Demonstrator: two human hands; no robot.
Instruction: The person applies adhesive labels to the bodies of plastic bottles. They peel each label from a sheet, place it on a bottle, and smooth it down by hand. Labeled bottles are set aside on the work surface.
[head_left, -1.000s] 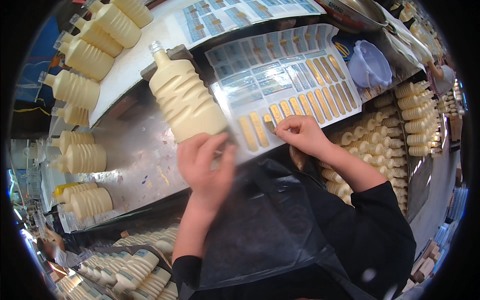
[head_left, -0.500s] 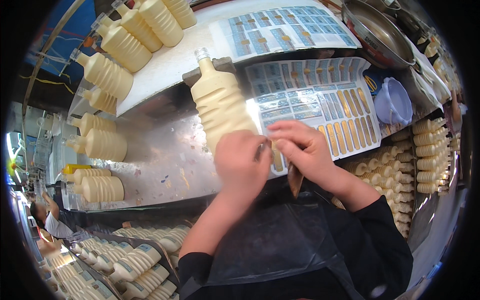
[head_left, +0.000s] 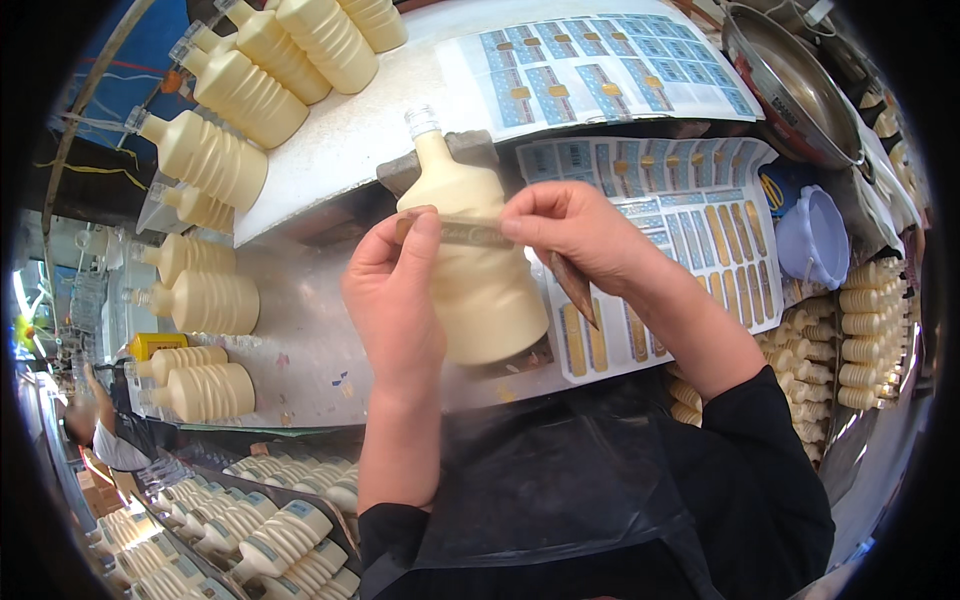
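Note:
A cream-coloured bottle [head_left: 490,320] with a wavy body and clear neck lies on the worktable, its neck propped in a grey notched block [head_left: 470,152]. Over its upper body a narrow, gold-toned label strip [head_left: 468,231] is stretched crosswise. My left hand [head_left: 398,285] pinches the strip's left end between thumb and fingers. The right end is pinched by my right hand [head_left: 575,228], whose lower fingers also keep a pointed brown blade-like tool [head_left: 573,288], tip downward. Whether the strip touches the bottle I cannot tell.
Label sheets [head_left: 655,215] with blue and gold pieces lie right of the bottle; another sheet [head_left: 600,70] is on the white shelf. More cream bottles [head_left: 212,303] line the left. A lilac bucket [head_left: 815,235] and a metal basin [head_left: 790,85] stand right. Racked bottles [head_left: 285,525] fill the lower left.
Both hands have moved up and apart, from the near edge of the label sheet to over the bottle. The label strip now shows stretched between them. The pointed tool stays in my right hand.

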